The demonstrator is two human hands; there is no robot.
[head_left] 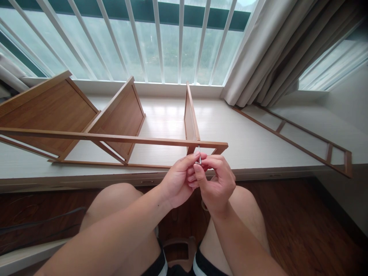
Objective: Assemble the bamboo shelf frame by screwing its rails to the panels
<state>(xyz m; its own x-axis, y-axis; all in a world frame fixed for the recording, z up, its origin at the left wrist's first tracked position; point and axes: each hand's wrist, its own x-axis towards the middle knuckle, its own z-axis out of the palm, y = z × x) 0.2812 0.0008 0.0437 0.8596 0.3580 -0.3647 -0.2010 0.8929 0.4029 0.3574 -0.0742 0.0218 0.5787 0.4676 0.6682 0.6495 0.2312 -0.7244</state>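
Note:
A thin silver hex key (pixel 200 156) stands nearly upright in view, its upper tip at the near rail of a wooden shelf frame (pixel 149 140) and its bent short end toward me. My right hand (pixel 219 181) pinches the key near the bend with thumb and fingers. From the other side, my left hand (pixel 179 178) is closed, thumb and forefinger against the shaft. Whether a screw sits in the rail is hidden at this size. Lying on its side, the frame has several brown shelf panels (pixel 119 115) between its rails; the narrowest-looking panel (pixel 190 113) rises just beyond my hands.
The frame lies on a white window ledge (pixel 163 111). A separate ladder-like wooden side frame (pixel 301 143) rests on the ledge at right, beneath a grey curtain (pixel 258 53). White window bars (pixel 181 42) stand behind. My knees are close below the ledge edge, above dark wooden flooring (pixel 299 222).

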